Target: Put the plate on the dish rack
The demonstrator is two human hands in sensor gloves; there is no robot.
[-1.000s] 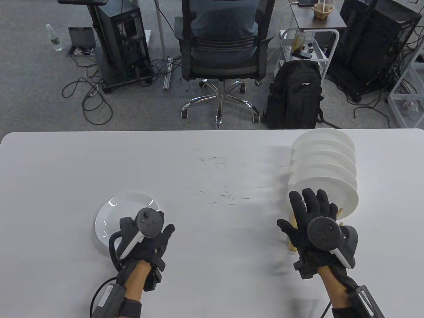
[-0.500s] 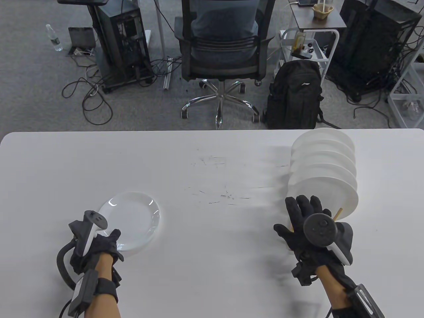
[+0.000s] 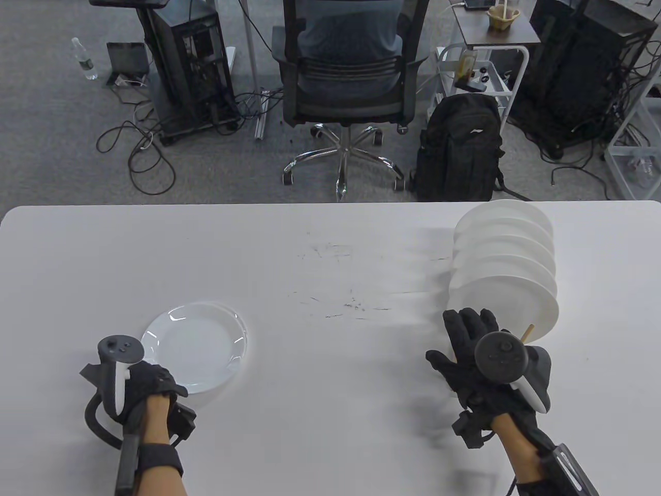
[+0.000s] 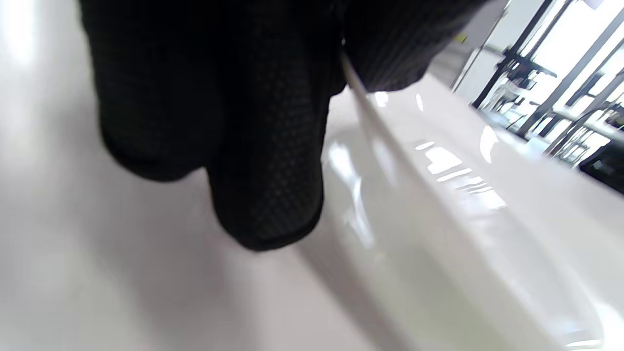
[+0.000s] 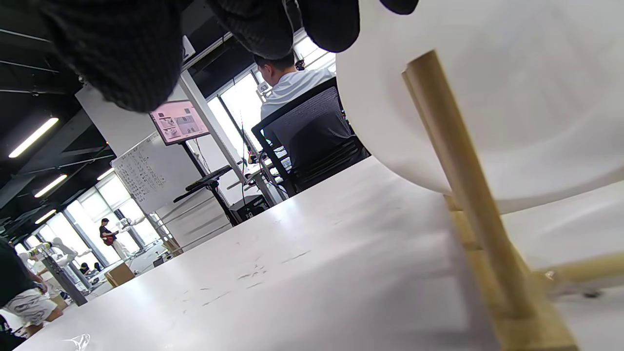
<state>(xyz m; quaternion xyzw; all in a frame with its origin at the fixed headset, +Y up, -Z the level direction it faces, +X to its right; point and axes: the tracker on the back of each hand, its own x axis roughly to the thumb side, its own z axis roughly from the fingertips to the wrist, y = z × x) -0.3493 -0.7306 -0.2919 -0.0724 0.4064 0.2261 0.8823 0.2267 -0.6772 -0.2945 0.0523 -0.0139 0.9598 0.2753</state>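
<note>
A white plate (image 3: pixel 193 343) lies on the white table (image 3: pixel 330 248) at the front left. My left hand (image 3: pixel 166 385) is at its near-left rim and pinches it; in the left wrist view the thin rim (image 4: pixel 370 122) runs between my gloved fingers (image 4: pixel 263 146). The wooden dish rack (image 3: pixel 526 332) stands at the right with several white plates (image 3: pixel 506 258) upright in it. My right hand (image 3: pixel 470 330) is spread flat over the rack's near end, holding nothing. The right wrist view shows a rack peg (image 5: pixel 463 161) in front of the nearest racked plate (image 5: pixel 512 97).
An office chair (image 3: pixel 343 77) with a seated person, a black backpack (image 3: pixel 459 150), computer towers and cables are on the floor beyond the table's far edge. Scuff marks (image 3: pixel 351 305) are on the table between the hands.
My left hand moved from above the plate down-left to its near rim and took hold of it; the plate shifted slightly left. My right hand drew back a little toward me.
</note>
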